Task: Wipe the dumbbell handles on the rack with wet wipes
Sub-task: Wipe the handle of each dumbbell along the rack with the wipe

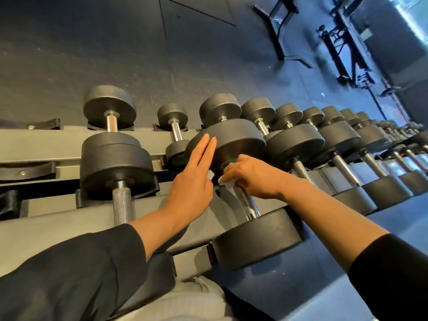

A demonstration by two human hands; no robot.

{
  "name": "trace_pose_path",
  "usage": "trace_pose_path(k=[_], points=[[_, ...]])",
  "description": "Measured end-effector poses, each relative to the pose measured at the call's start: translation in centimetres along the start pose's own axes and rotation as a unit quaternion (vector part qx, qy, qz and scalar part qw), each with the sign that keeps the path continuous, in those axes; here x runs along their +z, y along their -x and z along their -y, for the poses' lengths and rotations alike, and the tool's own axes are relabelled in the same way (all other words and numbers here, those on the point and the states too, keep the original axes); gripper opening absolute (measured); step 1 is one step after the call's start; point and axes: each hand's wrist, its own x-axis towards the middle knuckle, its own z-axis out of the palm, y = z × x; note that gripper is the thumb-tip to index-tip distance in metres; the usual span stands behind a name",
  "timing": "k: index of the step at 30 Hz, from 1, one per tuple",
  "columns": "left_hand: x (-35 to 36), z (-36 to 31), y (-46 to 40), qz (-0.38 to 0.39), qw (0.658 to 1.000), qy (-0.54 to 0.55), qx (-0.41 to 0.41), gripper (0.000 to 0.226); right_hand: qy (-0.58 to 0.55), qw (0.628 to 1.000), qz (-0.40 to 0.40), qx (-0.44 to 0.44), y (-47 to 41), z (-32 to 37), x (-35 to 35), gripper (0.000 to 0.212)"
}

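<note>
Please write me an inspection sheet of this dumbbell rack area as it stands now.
Surface: grey metal rack, two tiers, black cradles.
Job's things: white wet wipe wrapped on the knurled steel handle of a black round-headed dumbbell; further dumbbells run off to the right.
Clutter: nothing seen.
Grippers: left hand flat, fingers straight against the dumbbell's far head; right hand grips the wipe round the handle.
Cables: nothing seen.
Surroundings: dark rubber floor; black gym frames beyond.

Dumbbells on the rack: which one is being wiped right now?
The front-row dumbbell under the right hand, which holds a white wipe round its handle's far end. The left hand presses flat on its far weight. Other dumbbells go untouched.
</note>
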Motion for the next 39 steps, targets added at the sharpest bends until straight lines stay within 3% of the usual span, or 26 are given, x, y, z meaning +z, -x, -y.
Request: trace_pose_path(k=[7,13,17,19,23,26,30,37,39], points=[[-0.5,1.2,0.2,0.034,0.999,0.0,0.019,0.084,-0.095,0.992,0.055,0.057,1.1,1.7,-1.0,0.03],[-0.8,1.8,1.3,0.055,0.998,-0.004,0.019,0.086,-0.197,0.959,0.154,0.132,3.4,2.9,-1.6,0.028],[-0.9,1.7,1.6,0.054,0.998,0.016,0.012,0.084,-0.228,0.946,0.161,0.164,3.6,3.3,-1.7,0.023],[-1.0,1.8,1.8,0.058,0.998,0.02,0.009,0.083,-0.232,0.95,0.132,0.162,3.6,3.2,-1.6,0.024],[-1.1,1.7,2.1,0.053,0.998,0.022,0.011,0.082,-0.21,0.959,-0.075,0.172,3.1,2.5,-1.8,0.028],[-1.1,1.4,2.1,0.05,0.998,0.022,0.01,0.081,-0.171,0.961,-0.128,0.177,1.6,2.5,-1.6,0.031],[-1.2,1.3,2.3,0.062,0.998,0.009,0.005,0.08,-0.124,0.969,-0.098,0.189,1.3,2.1,-0.9,0.021],[-0.9,0.2,2.0,0.066,0.995,-0.055,0.056,0.079,-0.242,0.948,0.06,0.199,3.8,1.7,-1.2,0.013],[-0.8,0.0,1.7,0.063,0.994,-0.062,0.065,0.077,-0.264,0.944,0.067,0.186,3.9,1.4,-1.2,0.014]])
